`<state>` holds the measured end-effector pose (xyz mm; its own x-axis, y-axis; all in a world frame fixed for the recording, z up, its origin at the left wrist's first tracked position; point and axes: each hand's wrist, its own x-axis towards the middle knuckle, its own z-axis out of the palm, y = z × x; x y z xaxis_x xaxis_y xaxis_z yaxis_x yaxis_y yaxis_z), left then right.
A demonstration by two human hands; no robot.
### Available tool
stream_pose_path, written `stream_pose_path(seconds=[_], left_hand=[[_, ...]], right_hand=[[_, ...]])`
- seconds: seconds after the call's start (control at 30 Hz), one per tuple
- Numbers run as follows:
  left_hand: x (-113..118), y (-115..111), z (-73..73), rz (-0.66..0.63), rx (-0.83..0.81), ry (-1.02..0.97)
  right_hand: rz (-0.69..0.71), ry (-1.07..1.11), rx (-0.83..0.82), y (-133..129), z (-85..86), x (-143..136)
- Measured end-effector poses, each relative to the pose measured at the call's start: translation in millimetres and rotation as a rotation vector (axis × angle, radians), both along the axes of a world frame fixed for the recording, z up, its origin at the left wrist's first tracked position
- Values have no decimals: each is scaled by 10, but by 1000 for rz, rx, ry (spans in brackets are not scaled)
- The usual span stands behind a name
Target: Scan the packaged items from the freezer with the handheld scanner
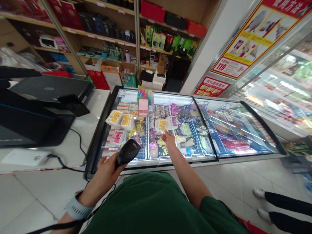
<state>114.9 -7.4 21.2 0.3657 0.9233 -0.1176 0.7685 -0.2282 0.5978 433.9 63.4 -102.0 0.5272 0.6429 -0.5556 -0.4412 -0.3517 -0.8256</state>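
Over the chest freezer's near-left edge, left hand wraps a black scanner, grip underside hidden | above freezer's middle, right hand, fingers partly curled, at a yellow-labelled tray on freezer's glass; pinching or not, I can't tell | freezer's left end, packed trays, lettering blurred

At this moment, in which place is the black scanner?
The black scanner is in the left hand, slightly left of centre in the head view, over the near side of the freezer and close to the red-labelled pack.
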Motion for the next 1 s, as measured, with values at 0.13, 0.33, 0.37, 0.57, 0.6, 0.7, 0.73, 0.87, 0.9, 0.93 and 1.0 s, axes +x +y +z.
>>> stream_pose_path(seconds=[0.13,0.33,0.37,0.57,0.6,0.7,0.73,0.87,0.9,0.93,1.0], left_hand=[[-71,-37,37,30,4,-24],[-353,-88,126,157,-48,-49],[-426,-102,129,191,-53,-55],[-907,-232,109,425,-93,-18],[-981,-255,102,458,-89,-9],[-1173,-315,81,524,-91,-10],[-1225,-331,74,538,-97,-11],[-1368,-375,70,580,-113,-2],[-1387,-382,77,588,-117,1],[-1399,-387,87,593,-123,4],[-1410,-392,111,600,-140,11]], right_hand=[[74,-14,-44,-168,-71,-215],[318,-25,-103,-184,-174,-786],[363,-32,-105,-158,-178,-897],[591,-82,-130,14,-159,-1591],[618,-93,-138,38,-158,-1701],[674,-136,-163,102,-166,-1992],[684,-154,-171,123,-173,-2073],[692,-238,-196,216,-220,-2322],[692,-253,-194,241,-235,-2368],[693,-262,-184,265,-250,-2407],[707,-252,-124,308,-279,-2466]])
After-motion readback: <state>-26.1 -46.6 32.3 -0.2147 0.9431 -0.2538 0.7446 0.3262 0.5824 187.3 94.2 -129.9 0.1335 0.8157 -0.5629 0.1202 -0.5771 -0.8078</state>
